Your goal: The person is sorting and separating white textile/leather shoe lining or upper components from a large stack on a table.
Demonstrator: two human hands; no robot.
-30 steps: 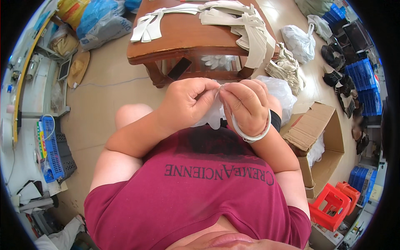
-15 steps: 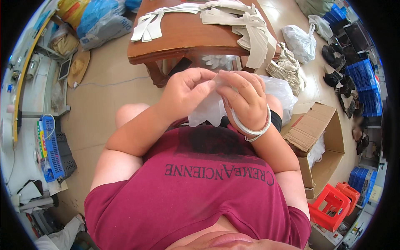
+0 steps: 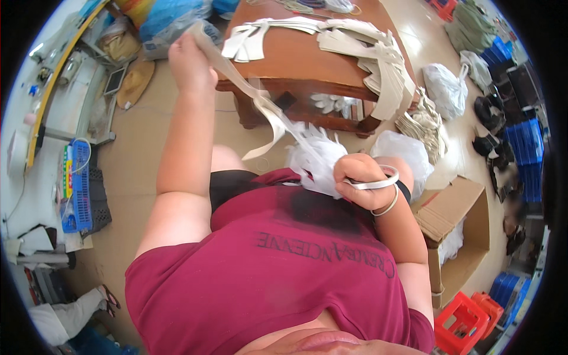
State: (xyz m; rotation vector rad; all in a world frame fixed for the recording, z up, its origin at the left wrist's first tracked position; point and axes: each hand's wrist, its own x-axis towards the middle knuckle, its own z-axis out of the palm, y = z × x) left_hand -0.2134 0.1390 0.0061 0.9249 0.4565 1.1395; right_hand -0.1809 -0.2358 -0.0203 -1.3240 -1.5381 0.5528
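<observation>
My left hand (image 3: 192,65) is raised at the far left, its fingers closed round one end of a long off-white strip (image 3: 236,78). The strip slants down towards my lap, and a loose curled end of it hangs beside the table leg. Close to my body, my right hand (image 3: 362,179) is a fist round thin white, partly see-through strips (image 3: 316,160), which bunch out over my lap. How far the long strip joins this bunch is blurred. White bands (image 3: 381,183) circle my right wrist.
Ahead stands a brown wooden table (image 3: 290,62) with stacked off-white strips (image 3: 378,59) draped over its edge. At right are a white plastic bag (image 3: 445,89), an opened cardboard box (image 3: 458,213) and a red stool (image 3: 461,325). A straw hat (image 3: 135,84) lies at left.
My hands were together over my lap and have drawn apart. The left swung up and forward with the strip; the right moved down with the white bunch. The view has shifted.
</observation>
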